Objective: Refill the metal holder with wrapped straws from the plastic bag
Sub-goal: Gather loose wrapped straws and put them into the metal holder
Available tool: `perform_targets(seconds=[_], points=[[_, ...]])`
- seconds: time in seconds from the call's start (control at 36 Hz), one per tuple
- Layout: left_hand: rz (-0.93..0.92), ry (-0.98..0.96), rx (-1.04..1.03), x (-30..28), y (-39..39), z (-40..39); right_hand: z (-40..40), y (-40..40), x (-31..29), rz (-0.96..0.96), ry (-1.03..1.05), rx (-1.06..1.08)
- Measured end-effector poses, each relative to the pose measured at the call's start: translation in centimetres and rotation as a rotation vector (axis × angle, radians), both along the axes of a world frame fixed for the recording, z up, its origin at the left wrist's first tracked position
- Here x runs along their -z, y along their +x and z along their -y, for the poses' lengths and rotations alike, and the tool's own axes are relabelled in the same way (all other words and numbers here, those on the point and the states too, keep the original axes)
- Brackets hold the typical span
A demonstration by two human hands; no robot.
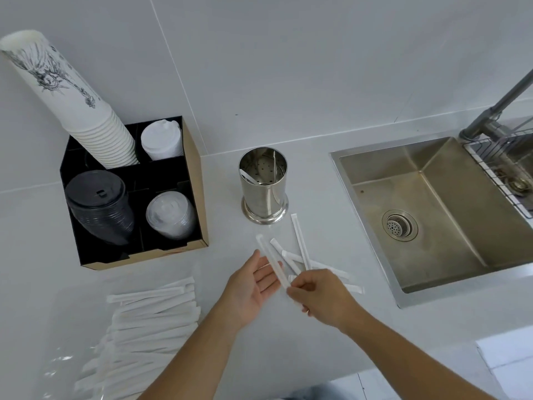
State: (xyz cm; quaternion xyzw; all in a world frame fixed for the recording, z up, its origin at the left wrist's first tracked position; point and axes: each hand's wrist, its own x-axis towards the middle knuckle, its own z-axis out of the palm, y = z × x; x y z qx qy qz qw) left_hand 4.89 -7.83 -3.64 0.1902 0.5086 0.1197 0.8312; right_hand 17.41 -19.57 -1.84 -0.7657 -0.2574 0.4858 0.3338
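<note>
The shiny metal holder (264,186) stands upright on the white counter, with one or two wrapped straws leaning inside it. In front of it several loose wrapped straws (300,249) lie scattered. My right hand (320,298) pinches the near end of one wrapped straw (271,259), which points toward the holder. My left hand (249,287) is open, palm up, just under and beside that straw. At the lower left a clear plastic bag (57,368) lies flat with a heap of wrapped straws (150,316) spilling out of it.
A black and brown organiser box (199,197) at the left holds stacked paper cups (72,102) and lids. A steel sink (432,212) with a tap (501,108) and a wire rack (499,174) is at the right. The counter's front edge runs near my body.
</note>
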Motion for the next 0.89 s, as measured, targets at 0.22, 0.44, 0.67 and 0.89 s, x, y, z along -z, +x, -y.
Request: perform_targets(seconds=[0.22, 0.44, 0.67, 0.89], points=[[0.026, -0.013, -0.077, -0.2, 1.0, 1.1, 1.1, -1.4, -0.3, 0.009, -0.016, -0.146], [-0.004, 0.005, -0.126, 0.2, -0.1, 0.9, 0.8, 3.2, 0.1, 0.045, -0.045, 0.049], [-0.051, 0.004, -0.155, 0.7, -1.6, 0.5, -2.0, 5.7, 3.0, 0.362, -0.259, -0.066], [-0.096, 0.003, -0.16, 1.1, -2.3, 0.3, -3.4, 4.5, 4.2, 0.455, -0.354, -0.098]])
